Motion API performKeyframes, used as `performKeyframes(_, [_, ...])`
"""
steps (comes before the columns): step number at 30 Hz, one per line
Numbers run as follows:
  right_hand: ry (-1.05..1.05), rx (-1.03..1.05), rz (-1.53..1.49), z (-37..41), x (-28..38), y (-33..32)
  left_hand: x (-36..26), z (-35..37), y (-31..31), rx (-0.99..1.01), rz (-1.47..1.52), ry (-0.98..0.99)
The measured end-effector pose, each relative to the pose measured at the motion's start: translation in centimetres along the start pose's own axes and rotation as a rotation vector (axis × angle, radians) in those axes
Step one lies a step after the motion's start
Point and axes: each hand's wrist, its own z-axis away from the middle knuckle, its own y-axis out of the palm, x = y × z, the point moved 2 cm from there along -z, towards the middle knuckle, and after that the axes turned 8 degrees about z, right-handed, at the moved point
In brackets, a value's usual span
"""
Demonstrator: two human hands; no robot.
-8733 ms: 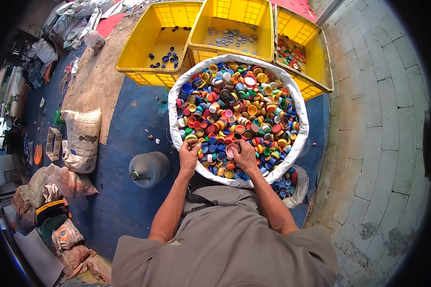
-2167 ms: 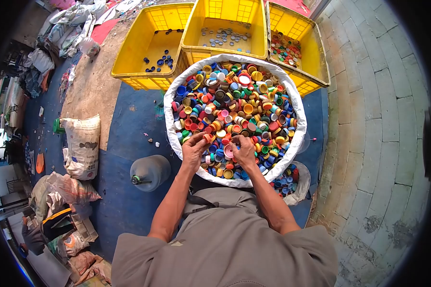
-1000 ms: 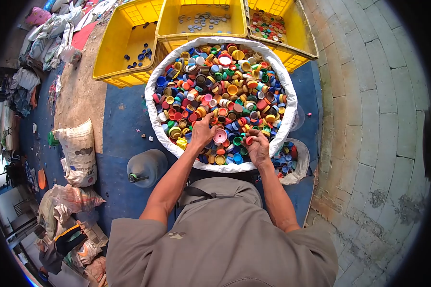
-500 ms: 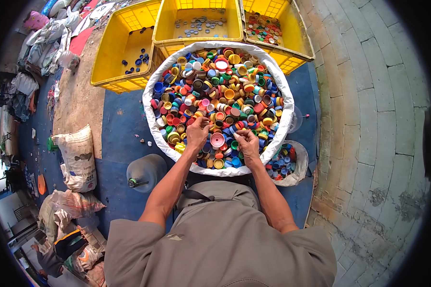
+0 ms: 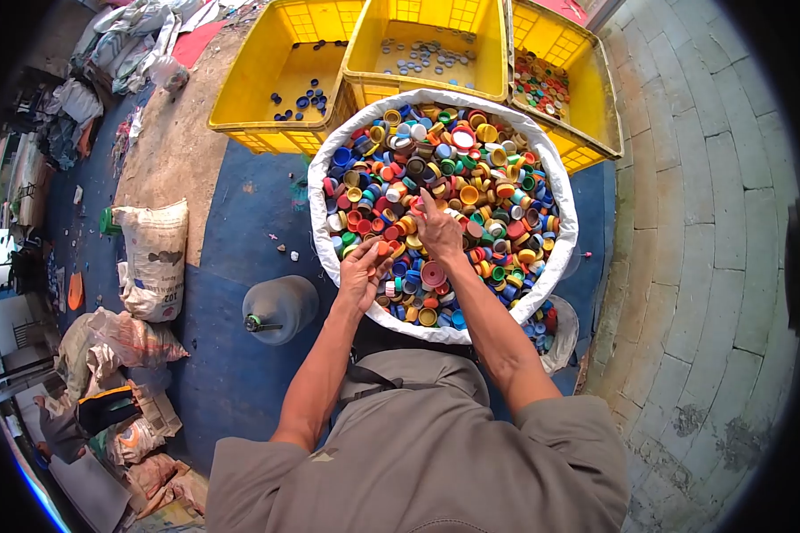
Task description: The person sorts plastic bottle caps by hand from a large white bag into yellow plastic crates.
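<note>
A big round sack with a rolled white rim point(image 5: 321, 233) stands in front of me, full of mixed plastic bottle caps point(image 5: 471, 194). Over its left front part is my left hand point(image 5: 359, 277), closed with an orange bottle cap point(image 5: 384, 250) at its fingertips. My right hand point(image 5: 441, 233) reaches farther into the middle of the heap. Its index finger points away from me, and a red bottle cap point(image 5: 419, 206) sits against the fingertips. The right thumb is mostly hidden. A wide dark-pink cap point(image 5: 433, 274) lies in the heap between my forearms.
Behind the sack stand three yellow crates: left point(image 5: 231, 111) with dark blue caps, middle point(image 5: 391, 87) with pale caps, right point(image 5: 600, 133) with red and mixed ones. A large clear bottle point(image 5: 282, 306), a stuffed sack point(image 5: 154, 253) and a smaller bag of caps point(image 5: 564, 333) stand nearby.
My right hand has moved up and left into the middle of the heap. The left hand has drawn back toward the near-left rim. The whole view has shifted, so the sack sits farther right.
</note>
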Motion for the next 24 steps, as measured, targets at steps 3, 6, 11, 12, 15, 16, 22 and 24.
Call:
performKeyframes(3, [0.005,0.028,-0.022,-0.7,-0.3,1.1,-0.7,1.2,-0.1,-0.045,0.033,-0.004])
performKeyframes(6, [-0.002,0.045,-0.036,-1.0,-0.3,1.1,-1.0,1.4,-0.3,-0.062,0.071,-0.015])
performKeyframes(11, [0.004,0.017,-0.110,-0.4,-0.3,0.7,-0.9,1.5,0.0,-0.089,0.105,-0.039])
performKeyframes(12, [0.000,0.018,-0.103,-0.3,-0.4,0.7,-0.7,1.4,0.0,-0.077,0.121,-0.049])
performKeyframes(15, [0.001,0.014,-0.109,-0.2,-0.6,0.8,-0.2,1.2,0.4,-0.064,0.147,-0.063])
performKeyframes(16, [-0.006,-0.006,-0.138,-0.1,-0.8,0.8,-0.1,1.1,0.7,-0.059,0.145,-0.066])
performKeyframes(22, [0.246,-0.061,-0.642,1.1,-1.2,-1.8,1.0,-0.1,2.0,-0.025,0.119,-0.102])
performKeyframes(24, [0.378,-0.090,-0.859,1.7,-2.6,-1.9,1.5,-0.9,2.7,0.022,0.137,-0.130])
